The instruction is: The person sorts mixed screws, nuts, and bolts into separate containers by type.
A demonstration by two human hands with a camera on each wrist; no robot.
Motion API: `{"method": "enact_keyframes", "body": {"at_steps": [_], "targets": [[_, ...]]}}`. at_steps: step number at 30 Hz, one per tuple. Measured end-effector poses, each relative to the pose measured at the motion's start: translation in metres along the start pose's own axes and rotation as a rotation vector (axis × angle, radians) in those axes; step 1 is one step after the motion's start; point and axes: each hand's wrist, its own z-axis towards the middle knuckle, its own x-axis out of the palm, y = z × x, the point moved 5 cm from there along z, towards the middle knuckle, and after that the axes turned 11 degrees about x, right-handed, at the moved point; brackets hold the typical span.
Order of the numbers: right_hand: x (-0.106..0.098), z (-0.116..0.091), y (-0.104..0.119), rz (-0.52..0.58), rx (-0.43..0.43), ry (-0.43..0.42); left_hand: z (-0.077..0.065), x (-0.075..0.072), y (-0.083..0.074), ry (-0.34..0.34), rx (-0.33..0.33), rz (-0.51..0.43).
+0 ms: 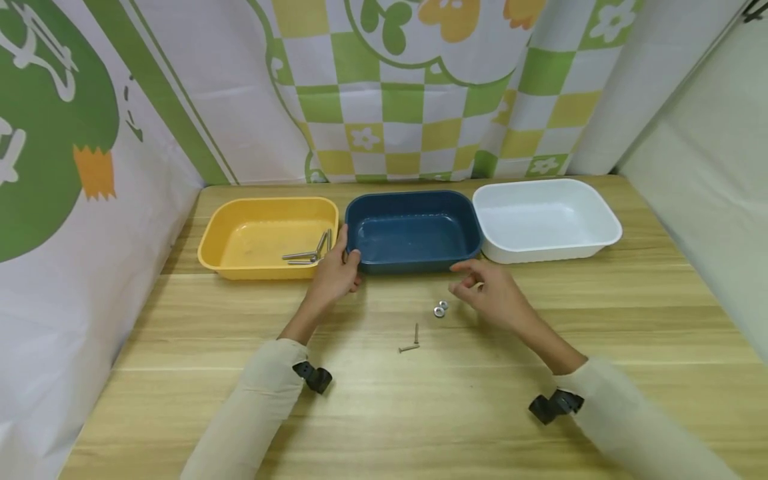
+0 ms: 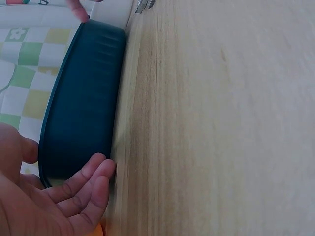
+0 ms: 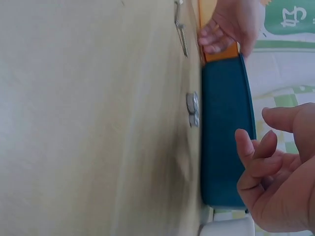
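Note:
A dark blue tray [image 1: 414, 250] stands between a yellow tray [image 1: 258, 273] and a white tray [image 1: 540, 253]. My left hand [image 1: 336, 270] touches the blue tray's left end, its fingers fairly straight beside the wall. Close to that tray's front right corner is my right hand [image 1: 489, 293], fingers loosely bent and nothing visible between them. Two silver nuts [image 1: 440, 311] lie together on the table, left of the right hand. Nearer to me are two small screws [image 1: 409, 349]. Several long silver bolts [image 1: 299, 255] lie in the yellow tray's right part.
The wooden table [image 1: 384, 420] carries everything. A checkered cloth [image 1: 402, 100] hangs behind the row of trays, and pale fabric walls stand on both sides. A small black camera [image 1: 315, 377] is strapped at the left wrist, another camera [image 1: 555, 405] at the right.

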Motion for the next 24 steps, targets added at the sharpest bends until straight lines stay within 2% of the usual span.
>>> {"method": "enact_keyframes", "body": {"at_steps": [5, 9, 18, 24], "targets": [[0.01, -0.011, -0.003, 0.022, 0.073, 0.051, -0.001, 0.0, -0.002, 0.001, -0.003, -0.006], [0.017, -0.017, -0.005, 0.064, 0.099, 0.085, -0.001, 0.0, -0.004, 0.004, -0.004, -0.019], [0.029, -0.028, -0.004, 0.105, 0.075, 0.116, -0.001, 0.0, -0.002, 0.011, 0.003, -0.029], [0.045, -0.036, 0.0, 0.048, 0.043, 0.137, 0.0, 0.0, -0.003, 0.007, 0.01, -0.022]]}}
